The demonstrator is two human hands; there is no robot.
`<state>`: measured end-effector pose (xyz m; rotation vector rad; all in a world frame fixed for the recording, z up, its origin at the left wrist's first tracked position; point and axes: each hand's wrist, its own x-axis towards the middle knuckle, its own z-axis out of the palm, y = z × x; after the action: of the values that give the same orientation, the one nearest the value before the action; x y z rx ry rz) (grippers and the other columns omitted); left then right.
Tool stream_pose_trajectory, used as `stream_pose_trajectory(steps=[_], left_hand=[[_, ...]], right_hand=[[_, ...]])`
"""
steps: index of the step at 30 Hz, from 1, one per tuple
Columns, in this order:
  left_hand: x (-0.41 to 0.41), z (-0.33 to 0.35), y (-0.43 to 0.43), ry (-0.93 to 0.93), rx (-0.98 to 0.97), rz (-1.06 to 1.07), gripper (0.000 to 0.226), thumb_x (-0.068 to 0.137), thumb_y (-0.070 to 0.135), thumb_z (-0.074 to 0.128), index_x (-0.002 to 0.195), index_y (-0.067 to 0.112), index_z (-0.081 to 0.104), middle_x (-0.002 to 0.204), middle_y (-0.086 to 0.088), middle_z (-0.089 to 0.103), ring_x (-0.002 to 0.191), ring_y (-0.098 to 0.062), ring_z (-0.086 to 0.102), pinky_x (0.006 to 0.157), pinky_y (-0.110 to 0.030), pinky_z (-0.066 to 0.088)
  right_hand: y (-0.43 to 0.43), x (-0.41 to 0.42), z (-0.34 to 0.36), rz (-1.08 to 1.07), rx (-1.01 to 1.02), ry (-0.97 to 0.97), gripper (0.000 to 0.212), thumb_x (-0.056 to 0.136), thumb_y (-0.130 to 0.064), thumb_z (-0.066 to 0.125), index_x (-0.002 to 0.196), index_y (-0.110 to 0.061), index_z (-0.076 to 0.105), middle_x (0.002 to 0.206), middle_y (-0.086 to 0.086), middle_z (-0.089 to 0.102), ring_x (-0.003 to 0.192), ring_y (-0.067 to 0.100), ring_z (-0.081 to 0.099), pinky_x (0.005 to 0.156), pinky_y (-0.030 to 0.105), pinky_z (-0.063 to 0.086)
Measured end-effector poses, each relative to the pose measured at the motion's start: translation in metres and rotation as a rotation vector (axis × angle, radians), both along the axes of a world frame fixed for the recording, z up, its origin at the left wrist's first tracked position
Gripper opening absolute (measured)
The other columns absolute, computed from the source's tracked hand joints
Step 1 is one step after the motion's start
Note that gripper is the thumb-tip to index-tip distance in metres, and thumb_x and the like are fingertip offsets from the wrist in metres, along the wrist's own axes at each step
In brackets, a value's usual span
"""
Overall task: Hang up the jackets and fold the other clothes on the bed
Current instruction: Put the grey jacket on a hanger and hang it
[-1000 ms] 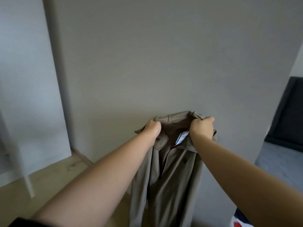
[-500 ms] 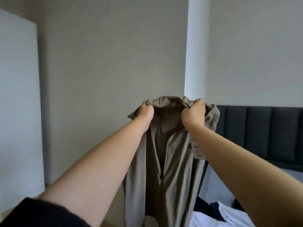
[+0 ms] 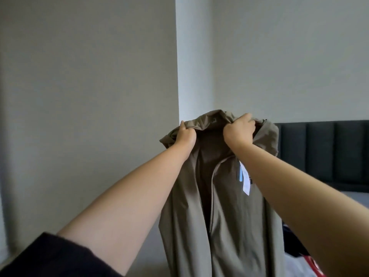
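Held up high by its collar: long khaki-grey zip-front fabric jacket (image 3: 229,216).
Left hand (image 3: 186,135) and right hand (image 3: 238,131), fingers curled tight round bunched collar fabric; hanging unzipped before pale wall (image 3: 89,96), beside dark padded headboard (image 3: 323,152); white paper tag (image 3: 245,180) inside.

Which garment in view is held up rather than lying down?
The khaki zip jacket, gripped at its collar by the left hand and right hand; the dark clothes lie heaped at lower right.
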<state>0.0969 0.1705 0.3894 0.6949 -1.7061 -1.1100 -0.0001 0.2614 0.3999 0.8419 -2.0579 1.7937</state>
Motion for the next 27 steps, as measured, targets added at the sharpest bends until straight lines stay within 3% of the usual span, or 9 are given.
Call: stream_pose_trajectory(steps=[6,9,11,14,16,18,22,24,27], left_hand=[[-0.08,-0.109,-0.032,-0.313,0.178,-0.02,0.05,0.104,0.029,0.024,0.153,0.02,0.013,0.157,-0.01,0.017,0.142,-0.029,0.02,0.114,-0.039,0.016],[-0.116,-0.15,-0.061,-0.445,0.229,0.035,0.043,0.101,0.024,0.029,0.142,0.013,0.036,0.141,-0.017,0.044,0.127,-0.034,0.044,0.109,-0.044,0.035],[-0.143,-0.163,-0.083,-0.411,0.271,0.059,0.038,0.1,0.019,0.033,0.133,0.007,0.046,0.131,-0.018,0.052,0.115,-0.034,0.053,0.1,-0.044,0.046],[-0.183,-0.187,-0.111,-0.323,0.288,-0.067,0.053,0.099,0.012,0.038,0.149,0.022,0.023,0.144,-0.011,0.039,0.119,-0.03,0.049,0.101,-0.045,0.045],[-0.196,-0.222,-0.117,-0.481,0.166,-0.208,0.082,0.092,0.002,0.045,0.151,0.035,-0.002,0.154,-0.006,0.023,0.133,-0.033,0.037,0.107,-0.049,0.038],[-0.197,-0.271,-0.115,-0.676,0.007,-0.311,0.088,0.087,-0.001,0.046,0.152,0.032,-0.004,0.158,-0.008,0.013,0.141,-0.032,0.023,0.114,-0.046,0.027],[-0.173,-0.401,-0.097,-0.905,0.004,-0.369,0.072,0.091,0.007,0.044,0.153,0.019,0.009,0.159,-0.008,0.011,0.144,-0.026,0.017,0.117,-0.036,0.019],[-0.15,-0.466,-0.086,-1.092,0.012,-0.365,0.071,0.092,0.015,0.045,0.153,0.019,0.007,0.159,-0.009,0.007,0.146,-0.027,0.011,0.118,-0.04,0.016],[-0.117,-0.533,-0.07,-1.274,-0.12,-0.344,0.08,0.092,0.03,0.051,0.152,0.026,0.0,0.16,-0.003,-0.01,0.147,-0.021,-0.006,0.119,-0.038,0.007]], right_hand=[[-0.037,-0.081,-0.126,-0.054,0.274,-0.155,0.036,0.092,-0.009,0.043,0.127,-0.006,0.032,0.139,0.018,0.032,0.131,0.032,0.028,0.101,0.044,0.033],[-0.06,-0.118,-0.173,-0.08,0.386,-0.178,0.034,0.092,-0.011,0.042,0.125,-0.007,0.035,0.138,0.018,0.034,0.13,0.032,0.03,0.105,0.046,0.033],[-0.076,-0.146,-0.186,-0.082,0.386,-0.155,0.035,0.09,-0.011,0.045,0.124,-0.007,0.036,0.136,0.017,0.036,0.127,0.033,0.035,0.106,0.048,0.034],[-0.101,-0.188,-0.209,0.027,0.418,-0.114,0.065,0.088,-0.01,0.053,0.144,-0.015,0.021,0.143,0.012,0.034,0.121,0.03,0.046,0.098,0.045,0.045],[-0.109,-0.199,-0.24,0.109,0.527,-0.162,0.09,0.088,-0.008,0.055,0.151,-0.029,-0.005,0.146,0.009,0.036,0.105,0.025,0.058,0.076,0.039,0.055],[-0.109,-0.198,-0.289,0.122,0.614,-0.167,0.093,0.088,-0.008,0.054,0.15,-0.031,-0.01,0.146,0.01,0.039,0.105,0.026,0.06,0.079,0.042,0.055],[-0.086,-0.172,-0.416,0.135,0.841,-0.214,0.077,0.09,-0.012,0.045,0.152,-0.014,0.001,0.154,0.011,0.025,0.137,0.03,0.032,0.111,0.044,0.03],[-0.07,-0.15,-0.479,0.132,1.042,-0.285,0.073,0.092,-0.016,0.042,0.152,-0.013,0.001,0.159,0.006,0.01,0.145,0.024,0.012,0.117,0.043,0.017],[-0.051,-0.115,-0.551,0.171,1.265,-0.355,0.069,0.097,-0.033,0.035,0.152,-0.019,-0.005,0.16,0.004,-0.008,0.147,0.021,-0.007,0.117,0.048,0.012]])
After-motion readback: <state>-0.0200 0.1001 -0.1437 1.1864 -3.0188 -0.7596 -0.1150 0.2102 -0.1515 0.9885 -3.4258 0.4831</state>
